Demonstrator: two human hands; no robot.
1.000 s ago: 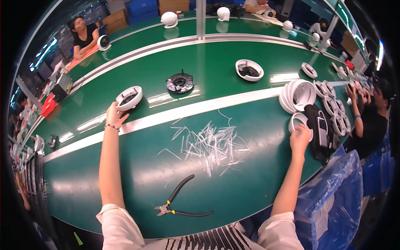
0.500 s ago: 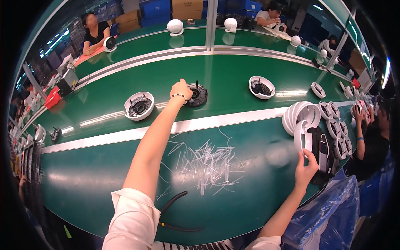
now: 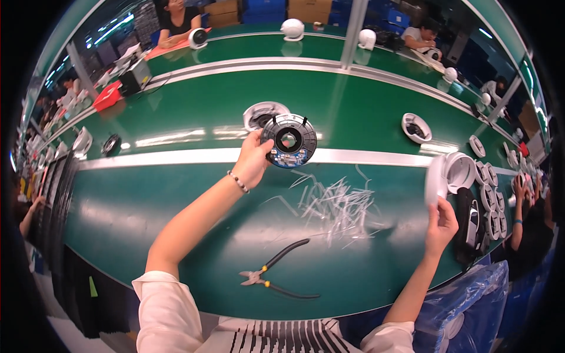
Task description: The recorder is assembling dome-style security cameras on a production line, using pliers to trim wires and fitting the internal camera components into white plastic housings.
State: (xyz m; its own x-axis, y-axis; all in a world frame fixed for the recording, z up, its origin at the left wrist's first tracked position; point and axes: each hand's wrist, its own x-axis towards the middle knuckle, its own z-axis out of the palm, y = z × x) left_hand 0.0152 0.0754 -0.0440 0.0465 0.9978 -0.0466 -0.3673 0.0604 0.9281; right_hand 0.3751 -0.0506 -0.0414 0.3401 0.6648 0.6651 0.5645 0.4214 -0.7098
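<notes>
My left hand (image 3: 254,160) grips the left edge of a round black part (image 3: 305,140) with a central ring, two small posts and a blue circuit board along its lower side. The part is held up above the pale strip at the belt's near edge. At the right, my right hand (image 3: 441,226) pinches the lower end of a white plastic ring (image 3: 435,179), which is blurred by motion and stands on edge. Beyond the black part, a white housing with a dark inside (image 3: 256,112) lies on the green belt, partly hidden.
Cut clear strips (image 3: 338,206) lie heaped mid-table, with black-handled cutters (image 3: 259,276) nearer me. More white rings (image 3: 460,170) stand at the right beside a black device (image 3: 469,223). Another white housing (image 3: 416,127) rests on the belt (image 3: 194,112). Co-workers sit across and at the right.
My left hand has lifted the black part off the belt and drawn it nearer, tilting it up. My right hand has moved the white ring slightly. The view has shifted left.
</notes>
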